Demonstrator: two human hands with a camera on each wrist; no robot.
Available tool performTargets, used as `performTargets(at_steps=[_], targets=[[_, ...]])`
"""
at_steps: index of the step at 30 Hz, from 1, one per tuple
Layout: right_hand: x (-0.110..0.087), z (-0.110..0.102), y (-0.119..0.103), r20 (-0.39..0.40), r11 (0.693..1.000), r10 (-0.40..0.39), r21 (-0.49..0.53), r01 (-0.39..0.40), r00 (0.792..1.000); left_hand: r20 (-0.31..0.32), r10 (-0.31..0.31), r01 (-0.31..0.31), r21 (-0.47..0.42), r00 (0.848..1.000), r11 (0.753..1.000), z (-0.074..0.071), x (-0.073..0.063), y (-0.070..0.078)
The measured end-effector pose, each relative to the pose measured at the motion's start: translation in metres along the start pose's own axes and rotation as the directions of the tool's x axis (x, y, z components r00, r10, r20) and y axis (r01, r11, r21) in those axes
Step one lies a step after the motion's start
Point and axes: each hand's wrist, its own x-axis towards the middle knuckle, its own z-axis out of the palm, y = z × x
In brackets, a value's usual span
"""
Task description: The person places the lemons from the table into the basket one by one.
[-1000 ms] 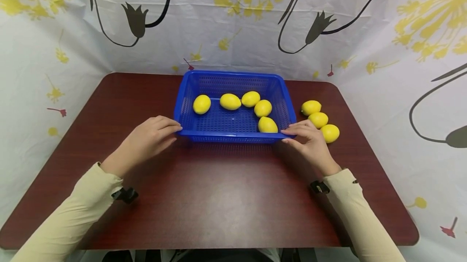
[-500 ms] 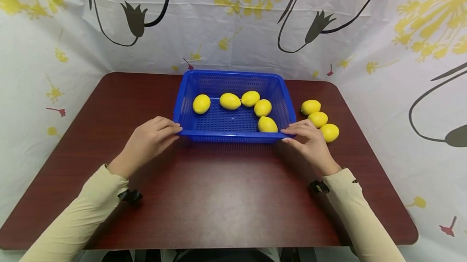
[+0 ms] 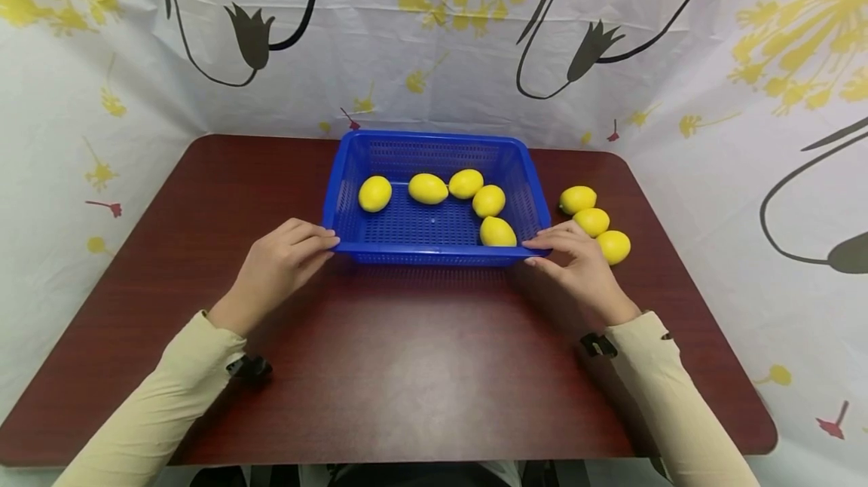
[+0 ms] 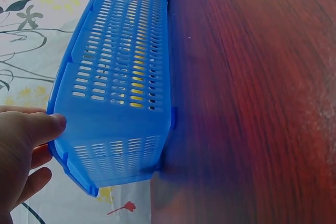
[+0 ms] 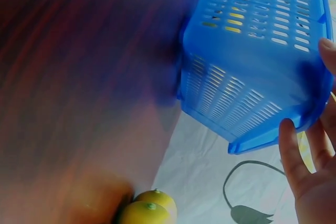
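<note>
Left sleeve farther inward; lemons through basket slots, wrist views only

A rectangular blue plastic basket, slotted along its sides, sits upright toward the far edge of a reddish-brown tabletop, five yellow lemons inside: one at left, four ranged from the middle to the right.
</note>
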Motion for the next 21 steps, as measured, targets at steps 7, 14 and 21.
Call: performTargets(at_steps=[7,14,21], targets=[[0.005,-0.008,-0.006,0.081,0.997,-0.005,-0.079,0.011,0.997,0.01,-0.017,0.017,0.005,1.0,1.0,0.0,0.001,0.001],[0.011,-0.018,-0.013,0.159,0.99,0.034,-0.142,-0.011,0.987,-0.006,-0.011,0.011,-0.015,1.0,1.0,0.001,0.002,0.002],[0.018,-0.029,-0.018,0.213,0.989,0.034,-0.146,-0.003,0.976,0.021,-0.025,0.025,0.005,0.999,1.0,-0.001,0.001,0.002]])
